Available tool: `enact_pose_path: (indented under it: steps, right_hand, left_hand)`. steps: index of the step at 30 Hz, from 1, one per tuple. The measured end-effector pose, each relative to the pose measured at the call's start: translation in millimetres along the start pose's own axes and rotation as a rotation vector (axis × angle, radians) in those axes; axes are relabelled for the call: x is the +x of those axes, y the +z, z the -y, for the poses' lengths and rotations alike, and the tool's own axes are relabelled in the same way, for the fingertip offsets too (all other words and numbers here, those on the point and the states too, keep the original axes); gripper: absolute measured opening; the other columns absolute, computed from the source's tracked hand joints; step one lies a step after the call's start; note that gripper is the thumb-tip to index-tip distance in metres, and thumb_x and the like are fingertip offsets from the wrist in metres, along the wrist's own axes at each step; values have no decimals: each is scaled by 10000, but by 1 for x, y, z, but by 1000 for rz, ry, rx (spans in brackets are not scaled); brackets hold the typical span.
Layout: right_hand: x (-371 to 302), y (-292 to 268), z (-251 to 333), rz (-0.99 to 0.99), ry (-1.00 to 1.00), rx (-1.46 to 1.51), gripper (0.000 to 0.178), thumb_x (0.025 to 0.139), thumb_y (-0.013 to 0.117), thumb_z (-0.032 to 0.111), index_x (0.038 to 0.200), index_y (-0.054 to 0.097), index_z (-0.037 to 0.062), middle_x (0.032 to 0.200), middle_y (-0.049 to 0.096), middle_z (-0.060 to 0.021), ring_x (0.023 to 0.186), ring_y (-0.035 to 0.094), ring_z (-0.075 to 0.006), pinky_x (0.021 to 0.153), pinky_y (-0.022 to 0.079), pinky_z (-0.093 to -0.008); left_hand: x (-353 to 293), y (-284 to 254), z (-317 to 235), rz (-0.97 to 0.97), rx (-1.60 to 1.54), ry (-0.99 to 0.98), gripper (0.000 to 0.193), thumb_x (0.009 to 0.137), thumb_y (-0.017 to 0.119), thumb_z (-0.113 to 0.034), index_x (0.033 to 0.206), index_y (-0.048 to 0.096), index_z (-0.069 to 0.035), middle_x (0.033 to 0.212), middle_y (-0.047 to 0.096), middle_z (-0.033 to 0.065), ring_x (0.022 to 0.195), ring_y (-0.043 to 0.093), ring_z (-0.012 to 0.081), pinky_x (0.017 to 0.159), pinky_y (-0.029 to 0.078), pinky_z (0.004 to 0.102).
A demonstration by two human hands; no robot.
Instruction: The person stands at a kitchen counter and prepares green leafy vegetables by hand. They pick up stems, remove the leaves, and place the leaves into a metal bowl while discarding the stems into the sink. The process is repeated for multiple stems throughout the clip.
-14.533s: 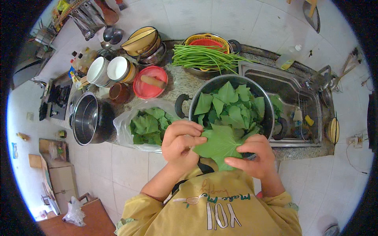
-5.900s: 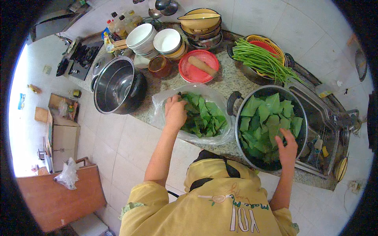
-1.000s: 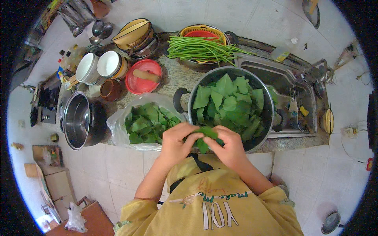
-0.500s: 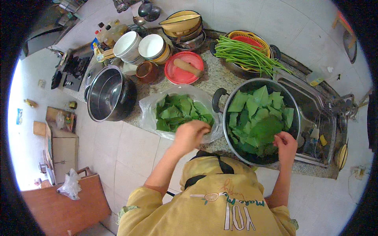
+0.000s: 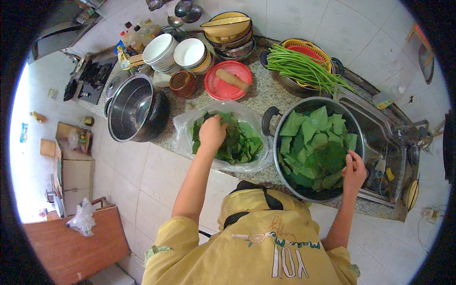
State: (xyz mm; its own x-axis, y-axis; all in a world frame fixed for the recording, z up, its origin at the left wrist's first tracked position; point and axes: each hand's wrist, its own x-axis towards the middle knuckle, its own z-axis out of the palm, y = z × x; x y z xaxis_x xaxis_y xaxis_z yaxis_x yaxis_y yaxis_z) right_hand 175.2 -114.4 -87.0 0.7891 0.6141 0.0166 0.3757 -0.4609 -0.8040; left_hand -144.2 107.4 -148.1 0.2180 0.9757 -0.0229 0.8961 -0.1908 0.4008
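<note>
My left hand [image 5: 213,132] is down among the green leaves [image 5: 244,145] in a clear plastic bag [image 5: 183,137], its fingers curled closed on some of them. Broad leaves [image 5: 316,137] also heap up inside a large dark pot [image 5: 304,194] to the right of the bag. At that pot's right side my right hand [image 5: 354,173] pinches the edge of a leaf between thumb and fingers. The fingertips of my left hand are partly hidden by the hand itself.
Behind the bag are a red basket [image 5: 213,90] with a wooden pestle [image 5: 232,80], a brown jar [image 5: 183,83] and stacked bowls [image 5: 190,52]. An empty steel pot [image 5: 137,111] stands left. Long green beans [image 5: 304,69] lie over a basin, near the sink [image 5: 380,137].
My left hand has moved left and away from me, into the leaves in the bag. My right hand has shifted slightly right along the pot. The whole view has turned a little.
</note>
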Motion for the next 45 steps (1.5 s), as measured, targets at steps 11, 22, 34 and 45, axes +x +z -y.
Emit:
enact_pose_path:
  steps: [11,22,34,45]
  right_hand:
    - [-17,-9,4,39,86,163,173,832,562,185,939,624,64,674,581,-9,519,507,-66,455,402,-208]
    - [-60,29,122,471,-455,308,214,692,647,65,905,635,47,816,613,-83,745,593,-187,664,462,-270]
    - [-66,35,110,264,-404,330,105,739,627,51,835,598,18,779,602,-61,703,577,-155,609,464,-260]
    - [-62,31,99,488,269,884,140,824,560,152,890,567,29,779,576,4,674,513,-52,599,417,-194]
  left_hand:
    - [-16,-18,-10,162,-952,-131,100,765,580,-22,862,589,-1,734,611,91,635,584,196,594,466,290]
    - [-73,-41,-110,524,-1706,109,108,763,561,19,867,582,-1,847,587,81,752,552,157,669,449,260]
    - [-95,-60,-145,432,-1391,139,495,712,632,-1,1173,451,5,966,597,107,904,557,158,798,445,274]
    - [-96,-57,-145,538,-1772,-67,328,765,592,18,1080,501,19,856,612,55,795,554,83,719,423,204]
